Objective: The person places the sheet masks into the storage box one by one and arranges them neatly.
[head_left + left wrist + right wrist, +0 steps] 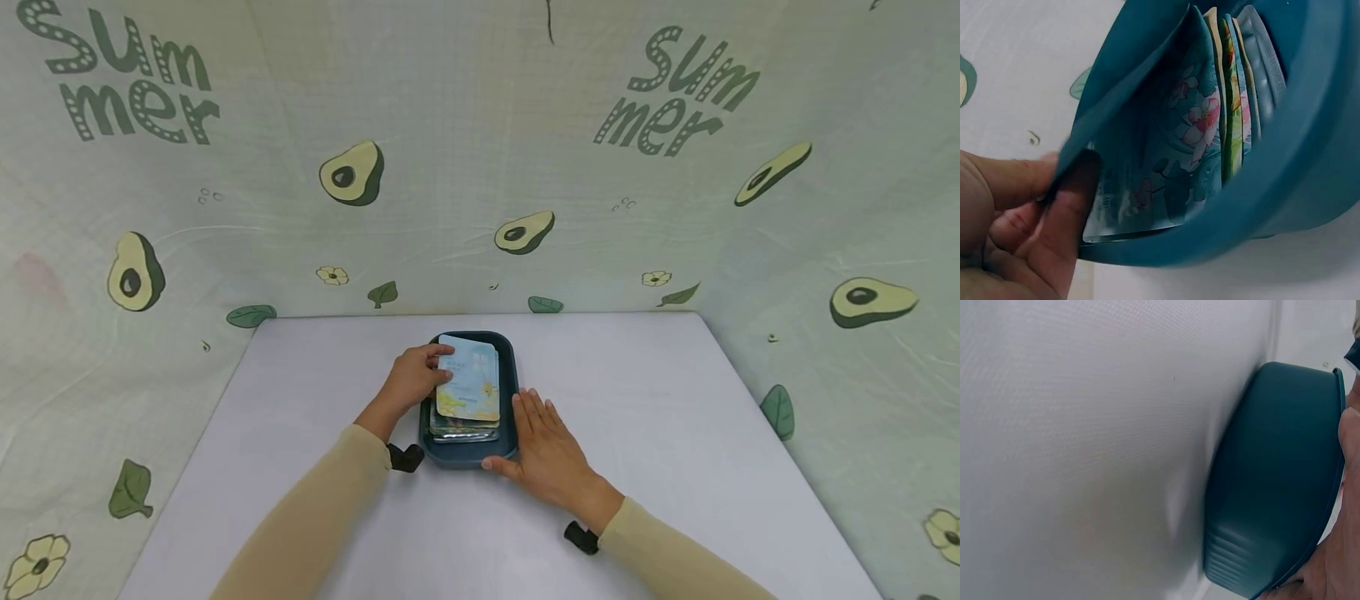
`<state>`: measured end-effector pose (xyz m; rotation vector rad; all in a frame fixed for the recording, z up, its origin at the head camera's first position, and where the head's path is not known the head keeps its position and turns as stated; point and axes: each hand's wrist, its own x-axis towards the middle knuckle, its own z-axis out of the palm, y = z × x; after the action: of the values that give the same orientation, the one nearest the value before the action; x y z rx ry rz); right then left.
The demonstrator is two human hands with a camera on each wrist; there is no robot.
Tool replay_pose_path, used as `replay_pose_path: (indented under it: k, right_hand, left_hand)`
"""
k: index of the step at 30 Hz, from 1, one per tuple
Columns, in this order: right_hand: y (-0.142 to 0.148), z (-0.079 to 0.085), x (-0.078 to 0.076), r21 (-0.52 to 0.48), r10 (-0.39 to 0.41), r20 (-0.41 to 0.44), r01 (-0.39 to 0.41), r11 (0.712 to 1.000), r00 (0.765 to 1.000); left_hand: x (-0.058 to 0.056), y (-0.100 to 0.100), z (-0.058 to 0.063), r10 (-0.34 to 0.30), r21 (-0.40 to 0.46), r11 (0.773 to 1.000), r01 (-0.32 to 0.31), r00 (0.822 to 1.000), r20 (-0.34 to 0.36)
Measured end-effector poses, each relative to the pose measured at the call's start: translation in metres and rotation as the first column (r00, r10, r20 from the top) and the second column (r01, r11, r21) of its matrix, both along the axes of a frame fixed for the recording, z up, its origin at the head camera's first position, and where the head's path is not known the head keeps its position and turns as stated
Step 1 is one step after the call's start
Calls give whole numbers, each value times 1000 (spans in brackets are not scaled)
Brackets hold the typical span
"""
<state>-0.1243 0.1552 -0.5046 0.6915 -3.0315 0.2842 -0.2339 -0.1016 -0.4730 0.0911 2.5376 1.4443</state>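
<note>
A dark teal tray (459,457) with raised walls holds a stack of flat printed packets. The top one, a light blue packet (471,379) with yellow drawings low on its face, is pinched at its left edge between the thumb and fingers of my left hand (408,380). In the left wrist view that packet is lifted at an angle, and below it lies a packet with pink lotus flowers (1200,122). My right hand (546,454) lies with straight fingers along the tray's right side, thumb at the near corner. The right wrist view shows the tray's outer wall (1275,469) beside the hand.
The tray stands on a white table (637,417), near its far edge. A pale curtain (450,125) printed with avocados, leaves and lettering hangs behind and on both sides. Each wrist wears a black band, one by the left sleeve (322,492).
</note>
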Motion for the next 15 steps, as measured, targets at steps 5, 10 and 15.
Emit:
replay_pose_path:
  k: [5, 10, 15]
  right_hand:
    - [0, 1, 0, 1, 2, -6, -2, 1000, 1000]
    - [-1, 1, -1, -15, 4, -6, -4, 1000, 1000]
    - [-1, 1, 0, -14, 6, -8, -6, 1000, 1000]
  left_hand:
    - [0, 3, 8, 15, -124, 992, -17, 1000, -18]
    - [0, 5, 14, 17, -232, 973, -23, 999, -28]
    - [2, 5, 16, 20, -276, 961, -26, 1000, -24]
